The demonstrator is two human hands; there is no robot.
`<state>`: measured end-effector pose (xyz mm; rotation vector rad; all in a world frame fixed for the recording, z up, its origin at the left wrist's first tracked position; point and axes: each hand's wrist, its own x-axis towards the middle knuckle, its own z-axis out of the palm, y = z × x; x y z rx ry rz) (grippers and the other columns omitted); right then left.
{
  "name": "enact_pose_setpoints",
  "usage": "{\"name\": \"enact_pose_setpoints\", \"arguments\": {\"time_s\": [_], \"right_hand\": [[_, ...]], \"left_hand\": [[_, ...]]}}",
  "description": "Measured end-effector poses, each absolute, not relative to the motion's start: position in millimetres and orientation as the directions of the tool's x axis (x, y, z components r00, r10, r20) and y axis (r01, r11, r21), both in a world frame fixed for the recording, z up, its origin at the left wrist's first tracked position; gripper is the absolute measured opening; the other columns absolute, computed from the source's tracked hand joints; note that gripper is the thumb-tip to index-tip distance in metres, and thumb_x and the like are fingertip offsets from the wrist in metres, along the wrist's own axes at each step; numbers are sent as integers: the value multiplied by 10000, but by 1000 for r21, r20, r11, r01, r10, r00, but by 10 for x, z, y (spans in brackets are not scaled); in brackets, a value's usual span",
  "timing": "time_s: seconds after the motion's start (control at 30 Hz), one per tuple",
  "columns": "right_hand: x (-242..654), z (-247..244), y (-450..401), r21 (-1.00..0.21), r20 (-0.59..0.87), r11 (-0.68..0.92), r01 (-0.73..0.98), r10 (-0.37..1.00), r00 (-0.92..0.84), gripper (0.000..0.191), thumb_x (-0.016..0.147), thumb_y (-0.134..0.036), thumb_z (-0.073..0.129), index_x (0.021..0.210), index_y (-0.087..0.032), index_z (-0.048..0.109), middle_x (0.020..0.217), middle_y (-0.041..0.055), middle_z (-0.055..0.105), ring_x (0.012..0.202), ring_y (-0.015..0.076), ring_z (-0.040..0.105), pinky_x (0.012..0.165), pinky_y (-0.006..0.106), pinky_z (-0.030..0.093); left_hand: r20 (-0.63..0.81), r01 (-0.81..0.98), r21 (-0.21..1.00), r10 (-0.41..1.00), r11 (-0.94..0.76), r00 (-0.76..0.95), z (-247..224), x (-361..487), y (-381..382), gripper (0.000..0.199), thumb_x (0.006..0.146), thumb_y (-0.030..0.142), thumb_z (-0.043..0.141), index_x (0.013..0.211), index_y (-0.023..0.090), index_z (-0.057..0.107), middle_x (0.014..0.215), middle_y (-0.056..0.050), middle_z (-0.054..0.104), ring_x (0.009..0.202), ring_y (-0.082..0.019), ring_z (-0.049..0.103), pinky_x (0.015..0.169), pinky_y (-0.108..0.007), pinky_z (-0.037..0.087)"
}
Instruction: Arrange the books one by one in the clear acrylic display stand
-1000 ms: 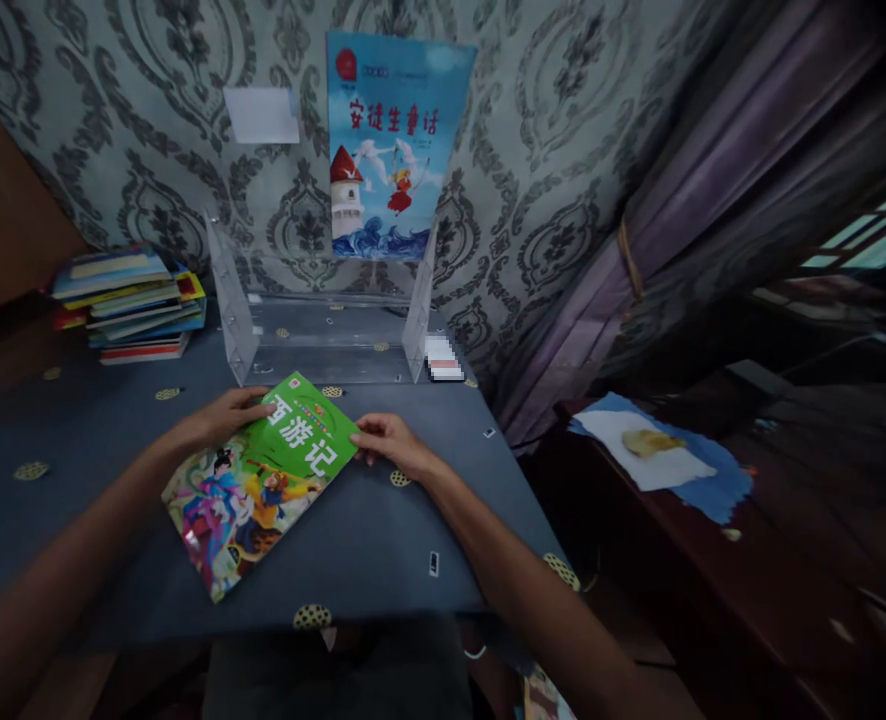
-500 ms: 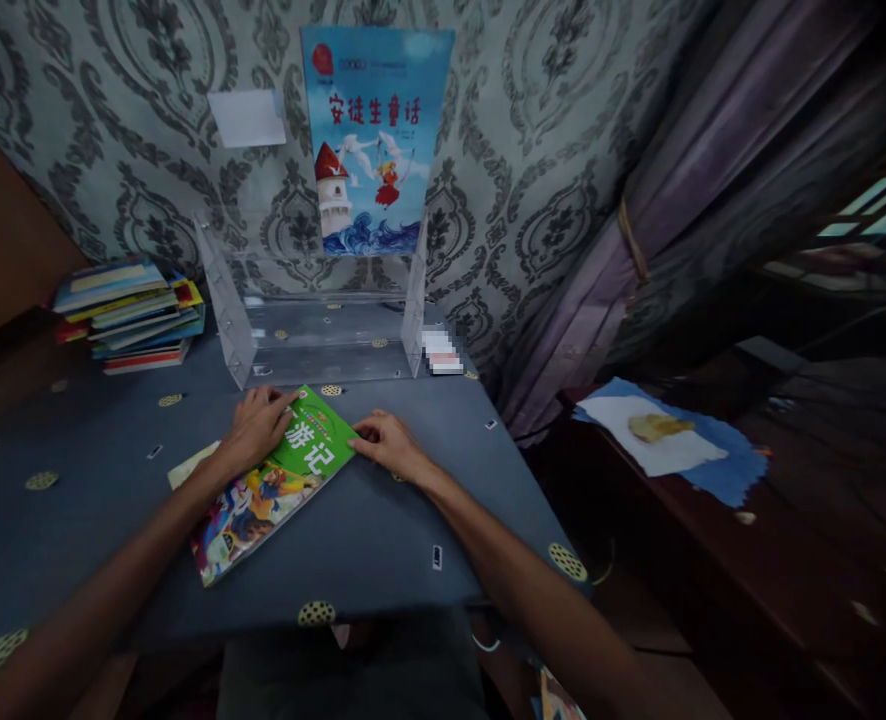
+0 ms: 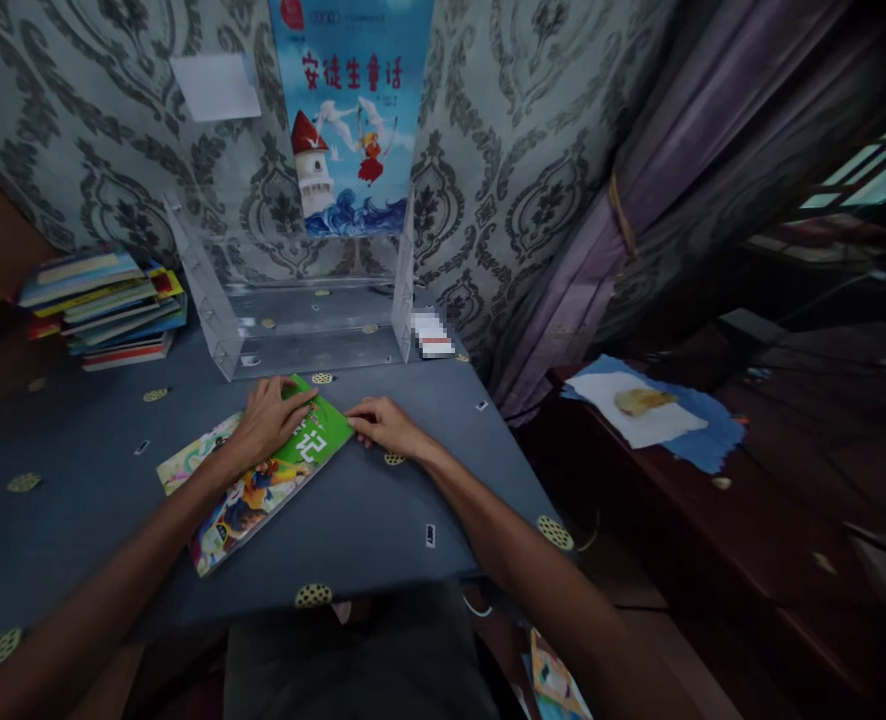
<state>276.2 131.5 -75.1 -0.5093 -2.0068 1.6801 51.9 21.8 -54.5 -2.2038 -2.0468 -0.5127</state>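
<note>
A picture book [image 3: 263, 490] with a green and many-coloured cover lies slanted on the table in front of me. My left hand [image 3: 270, 420] rests across its upper part, fingers stretched out and lying on the cover, hiding some of the title. At the book's right corner, my right hand [image 3: 383, 425] has its thumb and fingertips closed on the edge. A pale, patterned page or flap [image 3: 192, 452] shows beyond my left wrist, sticking out from the book's left side.
Behind the book stands a clear acrylic stand [image 3: 308, 345], with a blue storybook [image 3: 349, 120] upright above it. A stack of books [image 3: 109, 305] sits at the left. To the right are a purple curtain [image 3: 585, 270] and a dark bench [image 3: 675, 490] with a cloth [image 3: 713, 440].
My left hand has slid over more of the title, and more of the patterned page or flap shows at the left. The right hand stays at the corner. The view has shifted slightly.
</note>
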Motion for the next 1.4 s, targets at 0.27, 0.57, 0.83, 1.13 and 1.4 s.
{"name": "enact_pose_setpoints", "arguments": {"time_s": [0.27,0.57,0.83,1.13,1.4], "right_hand": [[2759,-755,1338,-996,62,90,-12,572,-818,166,834,-287,640,788,-159,736,530,-35,629,431,84,554,454,189,448],[2738,-761,1325,-999,37,46,-11,621,-783,142,825,-253,624,833,-150,721,529,-34,623,420,88,553,439,190,443],[2767,-651,1247,-988,146,143,-60,716,-683,257,858,-312,587,1017,-163,724,683,-17,673,411,49,489,378,147,373],[2796,-609,1211,-959,96,259,115,678,-729,309,904,-285,535,1109,-145,719,734,20,739,400,59,484,420,169,410],[2997,-529,916,-625,282,716,310,578,-765,294,946,-220,533,1152,-186,739,937,63,797,742,177,730,729,275,537]], "left_hand": [[264,916,263,935,-305,235,-471,809,83,402,1021,348,385,1345,335,623,1217,-104,528,1130,-277,463,992,-467,390],[257,869,274,902,-412,347,-439,912,25,412,1010,247,389,1303,376,649,1241,-97,535,1135,-272,463,998,-468,370],[269,869,227,886,-440,378,-447,920,33,405,1017,251,377,1281,356,666,1210,-102,554,1103,-269,470,982,-473,374],[296,848,233,866,-476,404,-468,861,46,396,1019,237,379,1260,331,679,1235,-106,564,1134,-259,496,971,-460,393],[276,827,299,872,-477,404,-474,779,44,437,981,152,415,1233,375,693,1252,-77,596,1182,-232,513,1021,-451,408]]}}
